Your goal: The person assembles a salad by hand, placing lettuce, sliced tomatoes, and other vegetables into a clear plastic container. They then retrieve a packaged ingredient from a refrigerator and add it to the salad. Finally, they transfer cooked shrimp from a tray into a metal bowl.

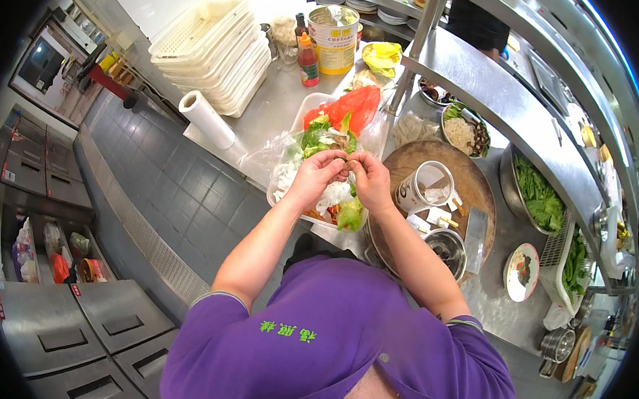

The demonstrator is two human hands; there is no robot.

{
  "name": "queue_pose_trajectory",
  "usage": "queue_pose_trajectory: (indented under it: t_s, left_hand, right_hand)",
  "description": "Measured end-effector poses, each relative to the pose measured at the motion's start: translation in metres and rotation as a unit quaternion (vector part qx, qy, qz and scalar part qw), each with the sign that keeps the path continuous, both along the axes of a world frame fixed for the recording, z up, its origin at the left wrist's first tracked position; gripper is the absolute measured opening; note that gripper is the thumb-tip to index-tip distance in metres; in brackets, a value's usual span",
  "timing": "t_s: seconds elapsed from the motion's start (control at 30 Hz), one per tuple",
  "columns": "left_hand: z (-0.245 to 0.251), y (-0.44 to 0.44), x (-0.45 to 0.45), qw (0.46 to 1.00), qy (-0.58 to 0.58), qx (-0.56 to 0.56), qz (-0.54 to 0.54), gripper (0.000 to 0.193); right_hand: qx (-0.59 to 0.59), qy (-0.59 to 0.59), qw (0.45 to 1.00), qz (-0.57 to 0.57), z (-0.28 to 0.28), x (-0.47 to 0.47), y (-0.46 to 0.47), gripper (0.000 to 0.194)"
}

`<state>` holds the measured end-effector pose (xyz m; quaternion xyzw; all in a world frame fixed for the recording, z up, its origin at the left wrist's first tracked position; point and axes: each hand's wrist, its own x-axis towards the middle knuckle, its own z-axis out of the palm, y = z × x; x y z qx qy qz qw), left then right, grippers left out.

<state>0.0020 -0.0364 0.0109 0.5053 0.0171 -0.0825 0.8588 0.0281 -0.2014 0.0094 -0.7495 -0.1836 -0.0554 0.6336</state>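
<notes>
My left hand (pixel 320 173) and my right hand (pixel 370 179) meet at the fingertips, pinching a small dark brownish piece (pixel 345 159) between them. What the piece is cannot be told. Both hands are held over a white plastic basket (pixel 382 136) holding green lettuce leaves (pixel 314 137), a red plastic bag (pixel 357 109), crumpled clear and white plastic (pixel 333 197) and orange-red scraps. To the right of my right hand, a round wooden chopping board (pixel 482 194) bears a plastic-lined tub (pixel 433 185), a cleaver blade (pixel 476 237) and a steel bowl (pixel 447 249).
Stacked white baskets (pixel 213 47), a plastic film roll (pixel 207 119), a sauce bottle (pixel 308 61) and a large can (pixel 333 40) stand at back left. A steel shelf (pixel 482 89) overhangs the right side, near bowls of greens (pixel 536 194) and mushrooms (pixel 464 132). Another person (pixel 478 21) stands beyond it.
</notes>
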Motion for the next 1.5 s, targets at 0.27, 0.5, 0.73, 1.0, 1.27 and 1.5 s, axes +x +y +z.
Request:
queue_pose_trajectory:
  t_s: [0.27, 0.5, 0.73, 1.0, 1.27, 1.5]
  left_hand:
    - [-0.017, -0.005, -0.005, 0.996, 0.015, -0.081, 0.034, 0.025]
    - [-0.016, -0.002, -0.008, 0.985, 0.052, -0.159, 0.050, 0.027]
    - [-0.021, -0.009, -0.001, 0.993, 0.000, 0.040, 0.109, 0.021]
    - [-0.021, 0.015, -0.007, 0.987, 0.082, -0.014, 0.138, 0.037]
    - [-0.025, 0.026, -0.011, 0.965, 0.111, 0.025, 0.235, 0.033]
    - [-0.012, 0.026, -0.010, 0.962, 0.023, 0.215, 0.166, 0.041]
  right_hand:
    - [0.195, 0.122, 0.973, 0.012, -0.038, 0.002, 0.011, 0.011]
    - [0.226, 0.183, 0.957, 0.014, -0.041, 0.006, 0.014, 0.010]
    - [0.062, 0.072, 0.996, 0.000, -0.025, 0.006, 0.016, 0.009]
    - [-0.008, 0.001, 1.000, -0.024, -0.015, 0.010, 0.021, 0.013]
    - [-0.211, 0.008, 0.977, -0.024, -0.031, 0.024, 0.019, 0.026]
    - [-0.153, -0.065, 0.981, 0.104, 0.011, 0.002, 0.026, 0.033]
